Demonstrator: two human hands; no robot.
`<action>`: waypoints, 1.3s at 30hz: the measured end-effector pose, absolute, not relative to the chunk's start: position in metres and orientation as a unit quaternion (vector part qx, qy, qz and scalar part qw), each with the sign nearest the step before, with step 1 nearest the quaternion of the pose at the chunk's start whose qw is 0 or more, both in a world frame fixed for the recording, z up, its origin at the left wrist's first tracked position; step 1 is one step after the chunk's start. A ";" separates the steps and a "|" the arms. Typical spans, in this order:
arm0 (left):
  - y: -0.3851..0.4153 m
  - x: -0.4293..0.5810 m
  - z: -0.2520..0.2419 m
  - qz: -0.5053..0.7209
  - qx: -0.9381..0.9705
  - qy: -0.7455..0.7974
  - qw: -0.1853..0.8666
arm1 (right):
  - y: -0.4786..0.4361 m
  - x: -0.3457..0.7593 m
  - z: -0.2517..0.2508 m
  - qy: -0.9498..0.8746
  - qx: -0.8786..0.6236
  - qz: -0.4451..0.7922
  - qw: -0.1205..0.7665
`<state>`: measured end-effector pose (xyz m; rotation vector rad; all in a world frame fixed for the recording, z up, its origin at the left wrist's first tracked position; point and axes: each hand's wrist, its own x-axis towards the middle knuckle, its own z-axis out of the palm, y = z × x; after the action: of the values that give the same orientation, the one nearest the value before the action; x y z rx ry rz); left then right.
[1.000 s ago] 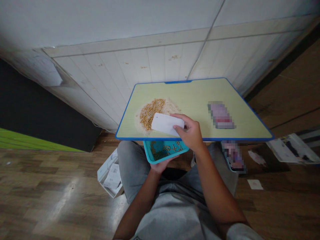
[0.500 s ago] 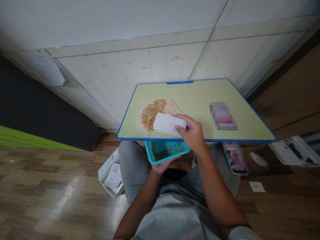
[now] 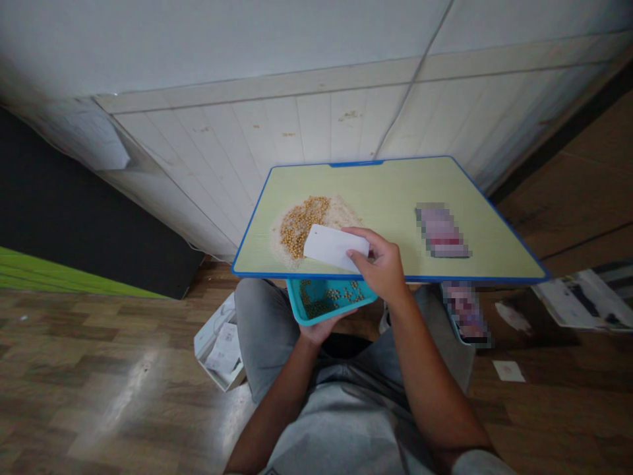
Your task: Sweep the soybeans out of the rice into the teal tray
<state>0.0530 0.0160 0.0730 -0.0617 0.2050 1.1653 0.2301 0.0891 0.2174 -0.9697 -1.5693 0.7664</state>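
My right hand [image 3: 383, 267] grips a white card [image 3: 332, 247] and holds it flat over the near edge of a small green table [image 3: 395, 191] with a blue rim. Just left of the card lies a heap of yellow beans [image 3: 301, 221] mixed with white rice [image 3: 341, 211]. Under the table's front edge my left hand [image 3: 319, 328] holds up a teal tray [image 3: 327, 301] from below. Several beans lie in that tray. Most of my left hand is hidden beneath the tray.
A blurred-out flat object [image 3: 442, 231] lies on the right side of the table. A white panelled wall stands behind. On the wooden floor sit a white box [image 3: 220, 343] on the left, and papers [image 3: 583, 300] and another blurred item [image 3: 465, 310] on the right.
The view has shifted slightly; my right hand and the card have barely moved along the table's near edge. The tray stays below the edge.
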 end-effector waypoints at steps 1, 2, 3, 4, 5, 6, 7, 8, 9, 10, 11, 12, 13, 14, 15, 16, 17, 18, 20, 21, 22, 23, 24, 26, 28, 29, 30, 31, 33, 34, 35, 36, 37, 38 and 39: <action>0.016 0.053 0.073 0.549 -0.030 0.096 0.830 | 0.089 0.230 0.218 -0.660 -0.407 0.323 0.542; 0.016 0.053 0.074 0.550 -0.030 0.095 0.830 | 0.089 0.230 0.218 -0.660 -0.407 0.323 0.543; 0.016 0.053 0.074 0.551 -0.031 0.095 0.829 | 0.089 0.230 0.218 -0.659 -0.407 0.323 0.544; 0.016 0.054 0.074 0.553 -0.031 0.095 0.827 | 0.089 0.230 0.218 -0.659 -0.406 0.323 0.544; 0.016 0.054 0.074 0.554 -0.032 0.097 0.826 | 0.089 0.230 0.218 -0.659 -0.404 0.323 0.545; 0.016 0.054 0.074 0.555 -0.031 0.098 0.825 | 0.088 0.230 0.218 -0.659 -0.403 0.323 0.546; 0.016 0.054 0.074 0.556 -0.031 0.100 0.825 | 0.088 0.230 0.218 -0.660 -0.402 0.323 0.547; 0.016 0.054 0.074 0.555 -0.029 0.101 0.825 | 0.088 0.230 0.219 -0.660 -0.402 0.324 0.547; 0.016 0.053 0.074 0.554 -0.026 0.101 0.826 | 0.088 0.230 0.219 -0.659 -0.402 0.325 0.546; 0.016 0.053 0.074 0.553 -0.022 0.100 0.827 | 0.088 0.230 0.219 -0.659 -0.403 0.327 0.545; 0.016 0.053 0.073 0.553 -0.016 0.098 0.828 | 0.088 0.230 0.219 -0.658 -0.404 0.329 0.544; 0.016 0.053 0.073 0.552 -0.011 0.097 0.828 | 0.088 0.230 0.219 -0.657 -0.405 0.330 0.543; 0.016 0.053 0.074 0.552 -0.009 0.098 0.828 | 0.088 0.230 0.220 -0.657 -0.406 0.331 0.543; 0.016 0.053 0.074 0.552 -0.011 0.101 0.828 | 0.088 0.230 0.220 -0.656 -0.406 0.332 0.543; 0.016 0.053 0.075 0.553 -0.015 0.105 0.826 | 0.087 0.230 0.220 -0.656 -0.407 0.332 0.542; 0.016 0.053 0.075 0.553 -0.019 0.109 0.826 | 0.087 0.230 0.220 -0.656 -0.408 0.331 0.542; 0.016 0.053 0.075 0.553 -0.023 0.112 0.825 | 0.087 0.230 0.220 -0.655 -0.409 0.330 0.543; 0.016 0.053 0.076 0.552 -0.026 0.114 0.825 | 0.087 0.230 0.221 -0.655 -0.410 0.329 0.543; 0.016 0.053 0.075 0.552 -0.026 0.111 0.826 | 0.087 0.230 0.221 -0.654 -0.411 0.326 0.545; 0.017 0.053 0.075 0.552 -0.026 0.109 0.826 | 0.087 0.230 0.221 -0.654 -0.412 0.325 0.545; 0.017 0.053 0.075 0.552 -0.026 0.108 0.826 | 0.087 0.230 0.221 -0.654 -0.412 0.324 0.546; 0.016 0.053 0.075 0.553 -0.027 0.107 0.826 | 0.087 0.229 0.222 -0.653 -0.413 0.323 0.546; 0.016 0.053 0.075 0.553 -0.027 0.108 0.826 | 0.087 0.229 0.222 -0.653 -0.413 0.323 0.547; 0.016 0.053 0.075 0.554 -0.027 0.110 0.825 | 0.087 0.229 0.222 -0.652 -0.412 0.322 0.549; 0.015 0.054 0.076 0.556 -0.026 0.113 0.823 | 0.087 0.229 0.221 -0.652 -0.412 0.322 0.549; 0.015 0.054 0.077 0.556 -0.026 0.115 0.822 | 0.087 0.230 0.221 -0.652 -0.412 0.322 0.549; 0.015 0.054 0.077 0.556 -0.026 0.118 0.822 | 0.087 0.230 0.221 -0.652 -0.413 0.322 0.549; 0.015 0.054 0.077 0.556 -0.026 0.121 0.822 | 0.087 0.230 0.221 -0.652 -0.413 0.321 0.549; 0.016 0.054 0.077 0.554 -0.024 0.124 0.823 | 0.087 0.231 0.221 -0.654 -0.413 0.321 0.547; 0.016 0.054 0.076 0.554 -0.023 0.123 0.823 | 0.087 0.231 0.221 -0.655 -0.413 0.321 0.545; 0.016 0.053 0.076 0.553 -0.022 0.122 0.824 | 0.087 0.231 0.221 -0.656 -0.413 0.321 0.544; 0.016 0.053 0.075 0.553 -0.023 0.119 0.824 | 0.087 0.231 0.221 -0.657 -0.413 0.320 0.543; 0.016 0.053 0.074 0.552 -0.022 0.115 0.826 | 0.087 0.231 0.221 -0.658 -0.413 0.319 0.543; 0.016 0.052 0.073 0.551 -0.021 0.111 0.827 | 0.086 0.231 0.221 -0.658 -0.412 0.319 0.544; 0.016 0.052 0.072 0.551 -0.018 0.107 0.828 | 0.086 0.231 0.221 -0.658 -0.411 0.319 0.545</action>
<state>0.0522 0.0161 0.0717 -0.0376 0.2272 1.1690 0.2306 0.0865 0.2210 -0.9745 -1.5605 0.7574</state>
